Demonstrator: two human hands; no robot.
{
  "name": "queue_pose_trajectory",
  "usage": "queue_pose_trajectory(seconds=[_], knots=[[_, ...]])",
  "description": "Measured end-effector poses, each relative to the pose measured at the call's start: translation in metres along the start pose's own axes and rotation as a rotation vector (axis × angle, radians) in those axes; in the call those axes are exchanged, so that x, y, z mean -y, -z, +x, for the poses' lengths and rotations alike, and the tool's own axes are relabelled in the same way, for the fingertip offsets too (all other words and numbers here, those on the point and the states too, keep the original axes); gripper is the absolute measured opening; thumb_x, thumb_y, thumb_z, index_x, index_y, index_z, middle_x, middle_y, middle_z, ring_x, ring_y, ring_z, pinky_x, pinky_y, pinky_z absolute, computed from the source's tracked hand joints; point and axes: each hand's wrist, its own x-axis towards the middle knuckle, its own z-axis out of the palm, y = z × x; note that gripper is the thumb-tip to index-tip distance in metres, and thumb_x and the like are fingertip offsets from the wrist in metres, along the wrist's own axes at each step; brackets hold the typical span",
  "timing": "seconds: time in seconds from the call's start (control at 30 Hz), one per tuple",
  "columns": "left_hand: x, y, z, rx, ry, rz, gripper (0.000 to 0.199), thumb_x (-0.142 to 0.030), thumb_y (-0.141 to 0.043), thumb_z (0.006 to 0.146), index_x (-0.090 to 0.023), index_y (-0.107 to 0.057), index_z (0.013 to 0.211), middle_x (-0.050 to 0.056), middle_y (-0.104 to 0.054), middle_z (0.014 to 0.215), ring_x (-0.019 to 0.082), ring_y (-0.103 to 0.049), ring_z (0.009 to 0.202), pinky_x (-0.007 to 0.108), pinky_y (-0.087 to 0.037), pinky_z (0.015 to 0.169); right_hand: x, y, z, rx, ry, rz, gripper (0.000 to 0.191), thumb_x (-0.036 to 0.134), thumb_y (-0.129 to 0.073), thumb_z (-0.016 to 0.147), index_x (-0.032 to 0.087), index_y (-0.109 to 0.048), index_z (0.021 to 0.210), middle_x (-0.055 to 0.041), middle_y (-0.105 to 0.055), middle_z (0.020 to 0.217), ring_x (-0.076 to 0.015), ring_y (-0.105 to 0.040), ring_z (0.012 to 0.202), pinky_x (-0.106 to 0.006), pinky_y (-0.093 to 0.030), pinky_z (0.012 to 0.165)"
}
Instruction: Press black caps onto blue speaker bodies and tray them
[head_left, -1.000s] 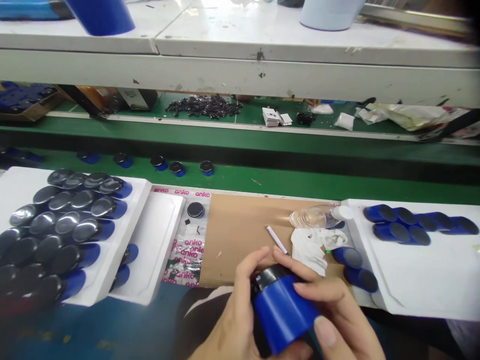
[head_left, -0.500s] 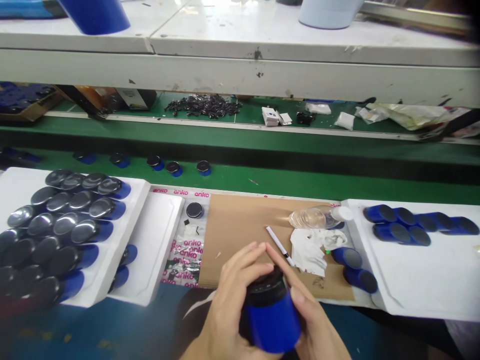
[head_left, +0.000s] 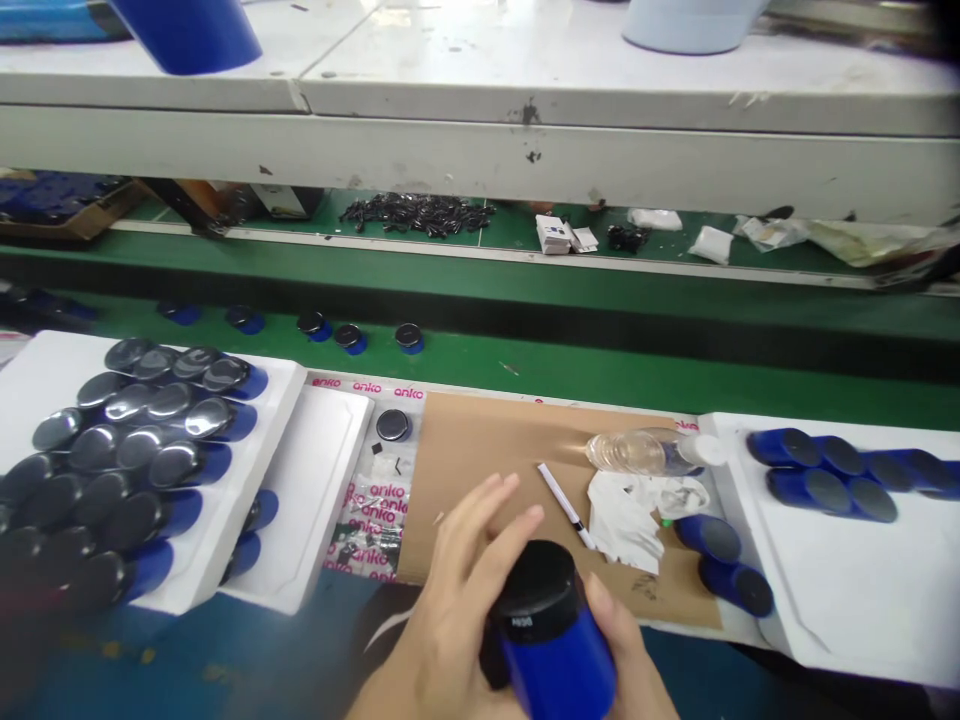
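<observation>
A blue cylindrical container (head_left: 559, 675) with a black cap (head_left: 536, 585) stands slightly tilted at the bottom centre of the frame.

Green conveyor belt (head_left: 600, 365) w/ white foam trays (head_left: 862, 590), cardboard sheet (head_left: 487, 470), blue-black caps (head_left: 409, 338).

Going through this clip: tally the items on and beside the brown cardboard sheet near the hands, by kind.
Blue canister, held up: 1
Blue canisters, lying down: 2
White cloth: 1
Clear plastic bottle: 1
White pen: 1
Total: 6
</observation>
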Motion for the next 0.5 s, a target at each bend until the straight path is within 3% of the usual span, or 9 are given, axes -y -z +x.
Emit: queue_pose_trajectory(seconds=[0.13,0.23,0.4,0.5], knots=[[0.008,-0.006,0.000,-0.090,0.019,-0.085,0.053,-0.015,-0.063,0.080,-0.030,-0.058,0.132,0.007,-0.055,0.109,0.021,-0.063,0.098,0.029,-0.056,0.082,0.013,0.020,-0.003,-0.002,-0.041,-0.182,0.045,0.056,-0.068,0.090,0.046,-0.063,0.133,0.0034,-0.065,0.139,-0.0201,-0.063,0.126,-0.023,-0.052,0.103],[0.013,-0.009,0.002,-0.061,-0.037,-0.209,0.046,-0.021,-0.065,0.082,-0.028,-0.058,0.126,0.006,-0.064,0.112,0.019,-0.069,0.101,0.026,-0.058,0.085,0.020,0.032,0.001,0.038,-0.012,-0.363,0.039,0.054,-0.080,0.080,0.044,-0.074,0.117,-0.0013,-0.057,0.141,-0.0254,-0.058,0.131,-0.026,-0.054,0.100],[0.012,-0.008,0.014,0.050,0.026,-0.439,0.047,-0.017,-0.077,0.077,-0.028,-0.062,0.120,0.007,-0.070,0.112,0.021,-0.074,0.100,0.025,-0.060,0.084,0.028,0.030,0.013,-0.024,-0.070,-0.069,0.014,0.050,-0.077,0.084,0.041,-0.080,0.093,-0.0024,-0.070,0.115,-0.0226,-0.065,0.115,-0.034,-0.052,0.102],[0.015,-0.009,0.017,0.125,0.025,-0.505,0.046,-0.016,-0.079,0.078,-0.027,-0.064,0.120,0.007,-0.073,0.109,0.021,-0.074,0.100,0.026,-0.060,0.089,0.028,0.030,0.019,-0.025,-0.093,-0.013,0.016,0.045,-0.072,0.089,0.035,-0.082,0.080,-0.0025,-0.074,0.095,-0.0209,-0.065,0.110,-0.030,-0.050,0.101]])
